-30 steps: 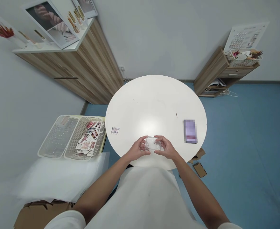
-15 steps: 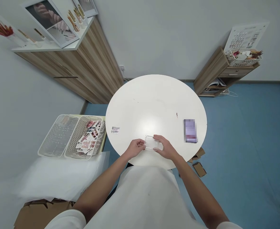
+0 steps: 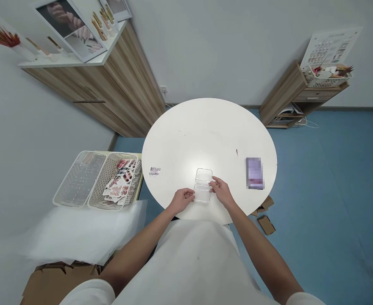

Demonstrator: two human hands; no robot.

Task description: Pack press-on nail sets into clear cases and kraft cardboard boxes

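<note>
That small clear plastic hinged box (image 3: 203, 185) lies open near the round white table (image 3: 205, 127)'s front edge. Left hand (image 3: 182, 199) and right hand (image 3: 221, 191) pinch its sides. Looks light, slick, flimsy; grip edges.

Both bare forearms reach forward from the body and angle inward, so the two hands sit close together, a small gap between them. The left hand (image 3: 183, 199) is loosely curled, palm turned inward, fingertips pointing toward the right. The right hand (image 3: 221, 191) lies slightly farther forward, knuckles up, with its fingers (image 3: 214, 183) bent and pinched together toward the left. Short white sleeves cover the upper arms.
</note>
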